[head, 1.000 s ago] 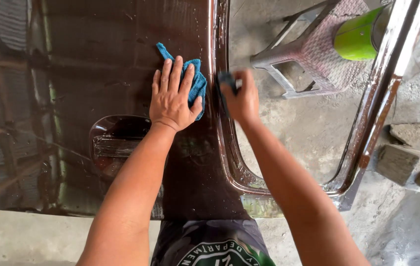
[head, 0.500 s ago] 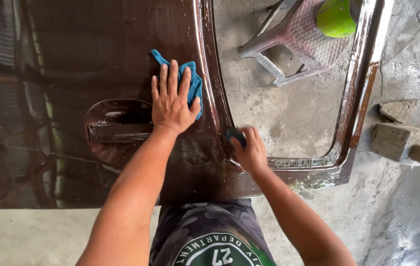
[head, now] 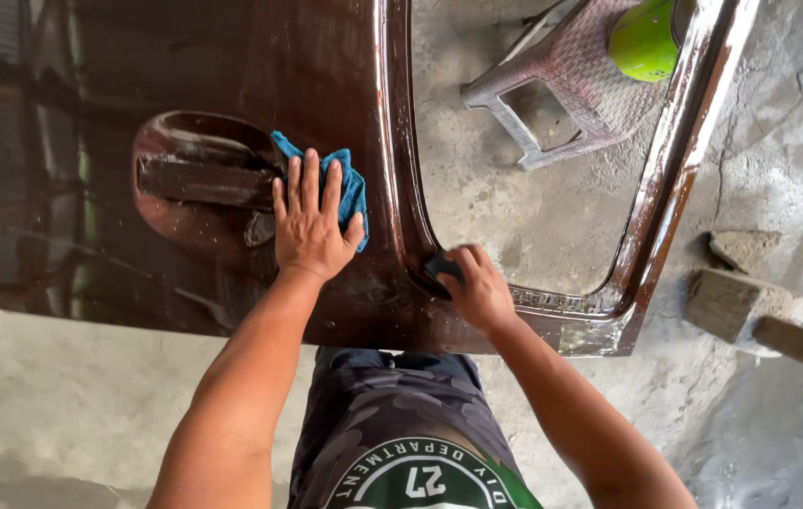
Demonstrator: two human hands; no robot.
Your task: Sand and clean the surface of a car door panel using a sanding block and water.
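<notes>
I see the left hand (head: 312, 231) spread flat, pressing a blue cloth (head: 352, 184) on the glossy brown car door panel (head: 232, 75) beside its window frame (head: 401, 207); right hand (head: 477, 287) curled on a dark pad (head: 441, 268) (possibly sponge) at the frame's corner; wet gloss could let it slip.

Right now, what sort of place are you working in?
Probably a small car body or paint workshop. A glossy brown car door lies flat over a rough concrete floor, with a plastic stool seen through its window opening. The left hand presses a blue cloth on it.
</notes>
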